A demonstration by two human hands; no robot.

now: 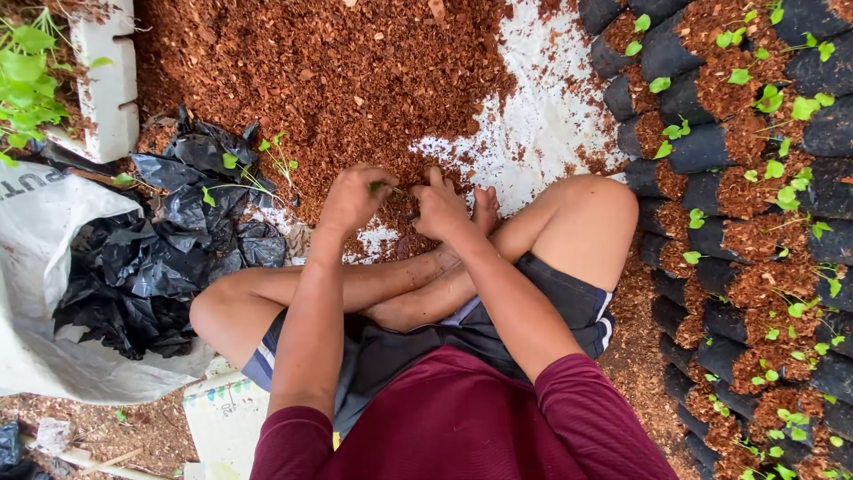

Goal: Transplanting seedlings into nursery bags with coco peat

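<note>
I sit cross-legged on the ground, both arms stretched forward over my legs. My left hand [354, 197] is closed around a small green seedling [380, 187] whose leaves peek out between the fingers. My right hand [439, 207] is right beside it, fingers curled, touching the same spot above the brown coco husk pile [311, 71]. What sits under the two hands is hidden by them. A few loose seedlings [267, 160] lie on crumpled black plastic bags [178, 231] to my left.
Rows of filled black nursery bags with seedlings [755, 196] stand along the right. A white sack [35, 267] holding more black bags lies at left. A white block [111, 84] and a leafy plant [22, 80] are at the top left. White sheeting [542, 116] shows under the husk.
</note>
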